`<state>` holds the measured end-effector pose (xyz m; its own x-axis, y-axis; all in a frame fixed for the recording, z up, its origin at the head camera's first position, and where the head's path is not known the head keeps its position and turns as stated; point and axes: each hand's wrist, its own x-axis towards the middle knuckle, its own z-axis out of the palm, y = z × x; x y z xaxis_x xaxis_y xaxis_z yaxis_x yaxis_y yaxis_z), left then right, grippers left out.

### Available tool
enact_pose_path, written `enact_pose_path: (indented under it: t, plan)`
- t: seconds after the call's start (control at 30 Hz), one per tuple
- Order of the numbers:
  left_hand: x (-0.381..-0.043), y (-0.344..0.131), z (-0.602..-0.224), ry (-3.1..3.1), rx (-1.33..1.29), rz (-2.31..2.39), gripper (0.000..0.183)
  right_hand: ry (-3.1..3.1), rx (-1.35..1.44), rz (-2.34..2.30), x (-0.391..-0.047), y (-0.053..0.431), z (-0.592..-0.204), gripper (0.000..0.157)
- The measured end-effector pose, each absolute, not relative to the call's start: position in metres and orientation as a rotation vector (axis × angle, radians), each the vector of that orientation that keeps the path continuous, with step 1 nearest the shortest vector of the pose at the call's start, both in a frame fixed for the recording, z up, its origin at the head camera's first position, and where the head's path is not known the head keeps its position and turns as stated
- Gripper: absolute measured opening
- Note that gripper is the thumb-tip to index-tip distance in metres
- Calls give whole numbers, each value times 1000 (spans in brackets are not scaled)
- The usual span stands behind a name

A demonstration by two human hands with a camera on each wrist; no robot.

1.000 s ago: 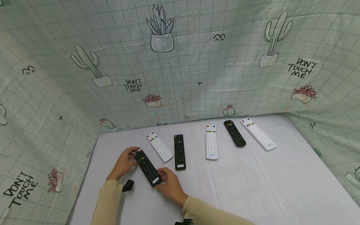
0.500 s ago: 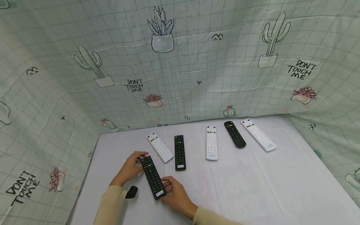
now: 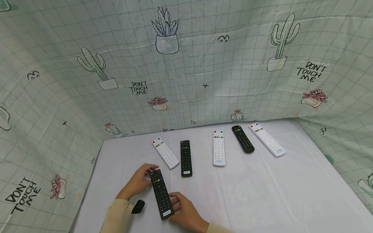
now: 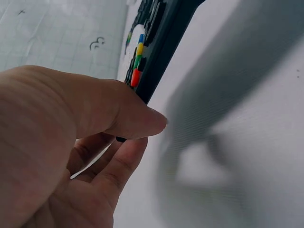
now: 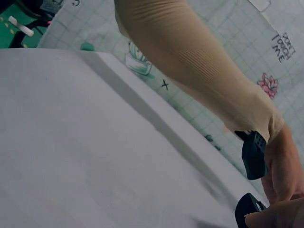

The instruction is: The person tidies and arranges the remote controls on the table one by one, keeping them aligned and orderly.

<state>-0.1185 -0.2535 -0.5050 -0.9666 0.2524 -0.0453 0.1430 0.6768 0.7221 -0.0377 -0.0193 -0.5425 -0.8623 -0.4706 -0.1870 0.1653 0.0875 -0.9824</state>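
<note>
A black remote control (image 3: 161,194) with coloured buttons is held by both hands over the white table, tilted in the head view. My left hand (image 3: 138,181) pinches its far end; the left wrist view shows the thumb and fingers (image 4: 130,161) on either side of the remote's edge, coloured buttons beyond the thumb. At the near end, by the white label, my right hand (image 3: 186,212) grips the remote with thumb and curled fingers. Only a dark end of the remote (image 5: 244,209) and part of the right hand (image 5: 280,216) show in the right wrist view.
Ahead lie a white remote (image 3: 165,153) and a black remote (image 3: 186,158). Farther right are another white remote (image 3: 219,149), a rounded black remote (image 3: 243,139) and a slanted white remote (image 3: 267,139). A patterned cloth (image 3: 186,74) borders the white table (image 3: 262,194).
Both hands have drawn the black remote toward the body and slightly right, and it has turned to lie more nearly upright in the head view. The other remotes stay put.
</note>
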Motion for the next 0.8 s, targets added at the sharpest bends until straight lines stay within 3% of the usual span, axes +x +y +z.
enact_pose_path:
  t: [0.8]
  plan:
    - [-107, -261, -513, 2658, 389, 1051, 58, 1687, -176, -1782, -21, -41, -554, 86]
